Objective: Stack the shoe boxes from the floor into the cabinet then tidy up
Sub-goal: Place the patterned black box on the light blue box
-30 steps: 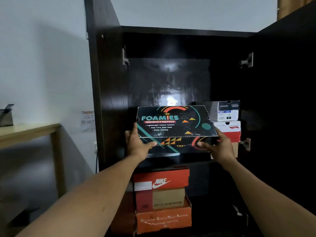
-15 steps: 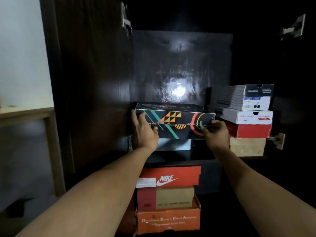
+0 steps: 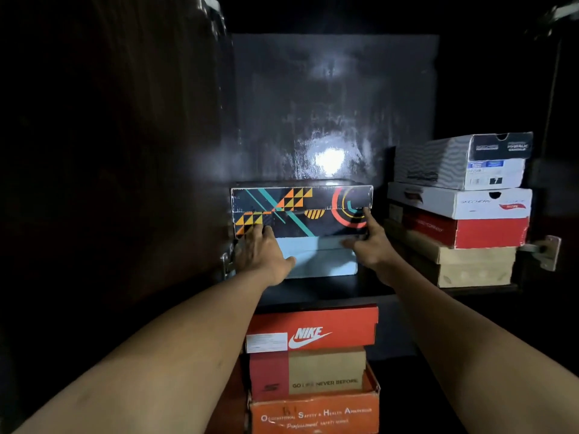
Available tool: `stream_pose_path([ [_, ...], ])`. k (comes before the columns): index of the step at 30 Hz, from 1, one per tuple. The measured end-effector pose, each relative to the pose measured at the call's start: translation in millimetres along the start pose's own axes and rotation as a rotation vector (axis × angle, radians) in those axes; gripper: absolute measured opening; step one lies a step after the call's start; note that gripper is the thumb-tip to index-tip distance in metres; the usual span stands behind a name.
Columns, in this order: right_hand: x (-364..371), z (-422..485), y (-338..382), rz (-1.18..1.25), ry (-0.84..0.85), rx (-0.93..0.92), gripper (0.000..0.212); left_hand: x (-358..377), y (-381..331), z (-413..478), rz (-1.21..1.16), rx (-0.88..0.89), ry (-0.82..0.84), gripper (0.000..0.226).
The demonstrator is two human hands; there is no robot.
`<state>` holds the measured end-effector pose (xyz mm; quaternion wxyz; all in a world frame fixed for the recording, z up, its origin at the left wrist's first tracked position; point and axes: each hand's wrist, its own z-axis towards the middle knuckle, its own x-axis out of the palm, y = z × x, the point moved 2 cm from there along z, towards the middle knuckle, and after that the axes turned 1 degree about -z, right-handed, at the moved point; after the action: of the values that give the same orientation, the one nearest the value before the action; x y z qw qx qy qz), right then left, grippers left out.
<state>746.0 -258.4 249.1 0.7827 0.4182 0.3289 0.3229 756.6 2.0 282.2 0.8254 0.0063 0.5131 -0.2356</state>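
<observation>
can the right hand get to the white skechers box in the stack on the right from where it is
Probably yes: the right hand rests on the patterned box, and the white Skechers box sits just beside it with its front face open and unblocked.

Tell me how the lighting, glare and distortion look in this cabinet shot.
Head view: a bright glare spot on the glossy back panel above the patterned box; the cabinet's left wall and top are almost black; both hands and the Nike box are lit clearly; wide-angle stretch enlarges the forearms at the lower corners.
</observation>
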Motion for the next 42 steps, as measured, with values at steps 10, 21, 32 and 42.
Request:
stream_pose_path([
  [10, 16, 2, 21, -0.102, -0.050, 0.033, 0.107, 14, -1, 30, 0.047, -0.068, 0.180, 0.109],
  [21, 14, -7, 31, -0.158, 0.014, 0.033, 0.096, 13, -2, 30, -0.039, -0.064, 0.179, 0.112],
  [32, -55, -102, 71, -0.189, -0.021, 0.076, 0.092, -35, -13, -37, -0.301, 0.117, 0.220, 0.104],
  [42, -151, -280, 145, -0.380, -0.101, 0.239, 0.098, -111, -55, -170, -0.358, 0.339, 0.242, 0.102],
])
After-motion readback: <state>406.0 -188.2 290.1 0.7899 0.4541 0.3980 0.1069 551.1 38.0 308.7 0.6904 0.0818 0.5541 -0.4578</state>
